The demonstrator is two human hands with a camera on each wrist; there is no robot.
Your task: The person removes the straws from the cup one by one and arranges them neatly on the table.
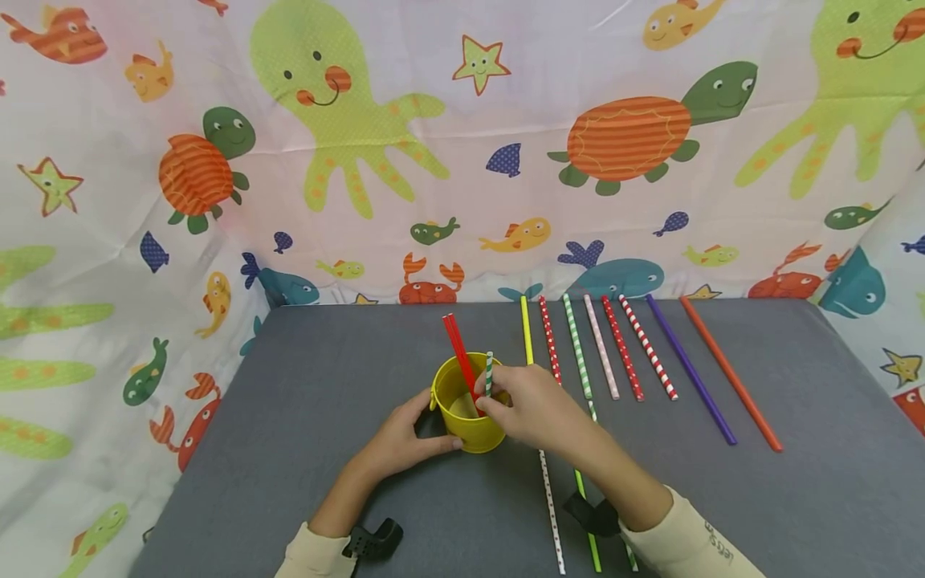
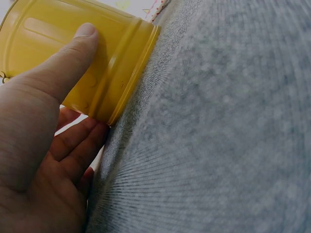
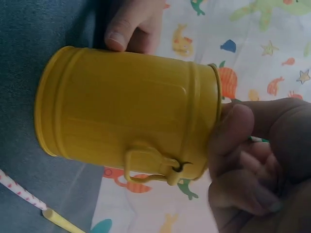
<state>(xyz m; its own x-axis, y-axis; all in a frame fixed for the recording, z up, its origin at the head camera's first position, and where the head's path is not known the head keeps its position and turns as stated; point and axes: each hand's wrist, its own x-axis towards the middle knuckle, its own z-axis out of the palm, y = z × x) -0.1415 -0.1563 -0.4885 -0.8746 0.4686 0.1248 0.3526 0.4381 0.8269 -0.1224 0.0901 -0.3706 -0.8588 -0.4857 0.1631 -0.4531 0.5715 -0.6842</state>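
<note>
A small yellow metal bucket (image 1: 473,440) stands upright on the grey table. My left hand (image 1: 401,443) grips its side, thumb against the wall in the left wrist view and the other fingers round the back. At the right of the rim, my right hand (image 1: 538,408) pinches a green-and-white striped straw (image 1: 489,368), its top end poking up above the fingers and its lower part hidden by hand and bucket. Red straws (image 1: 458,343) lean inside the bucket beside it. The right wrist view shows these fingers at the bucket's mouth.
To the right lies a row of straws, among them a yellow one (image 1: 527,329), a purple one (image 1: 690,369) and an orange one (image 1: 731,374). Nearer me, a dotted white straw (image 1: 552,514) and a lime-green one (image 1: 590,539) run partly under my right arm. A sea-animal cloth (image 1: 448,177) hangs behind.
</note>
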